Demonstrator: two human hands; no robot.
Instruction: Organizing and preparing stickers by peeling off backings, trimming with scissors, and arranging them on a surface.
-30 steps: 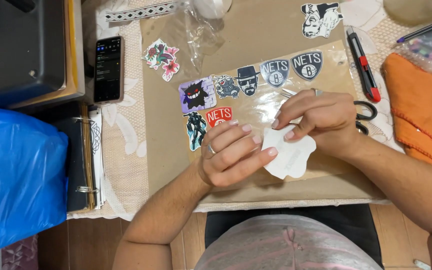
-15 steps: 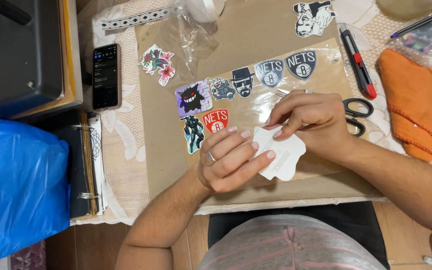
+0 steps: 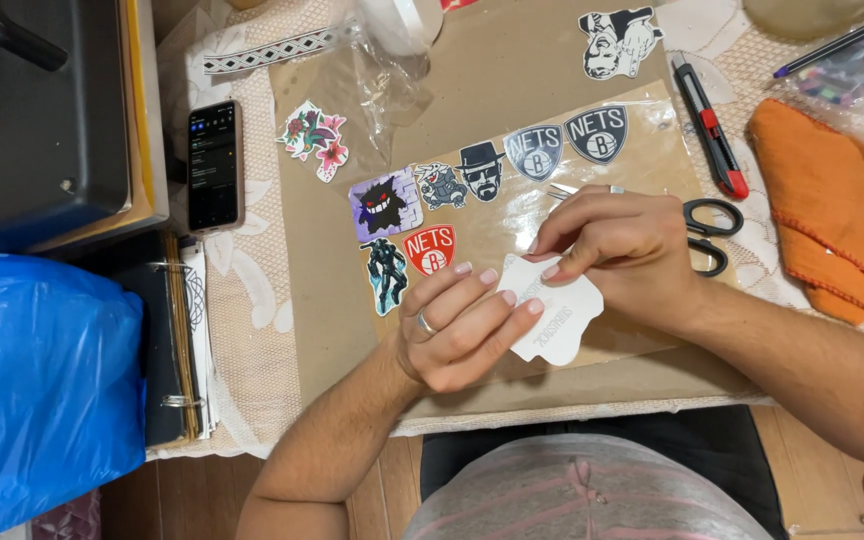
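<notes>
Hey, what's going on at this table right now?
A person sits at a table covered with brown paper, holding a white cut-out sticker backing in both hands. The left hand supports it from below while the right hand pinches its upper edge. Several colourful stickers lie in rows on the paper ahead, with scissors and a red utility knife to the right.

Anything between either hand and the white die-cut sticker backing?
Nothing visible. Left hand fingertips rest on the white die-cut sticker backing; right hand pinches its upper edge. Black-handled scissors lie just beyond the right hand, apart from the backing.
</notes>
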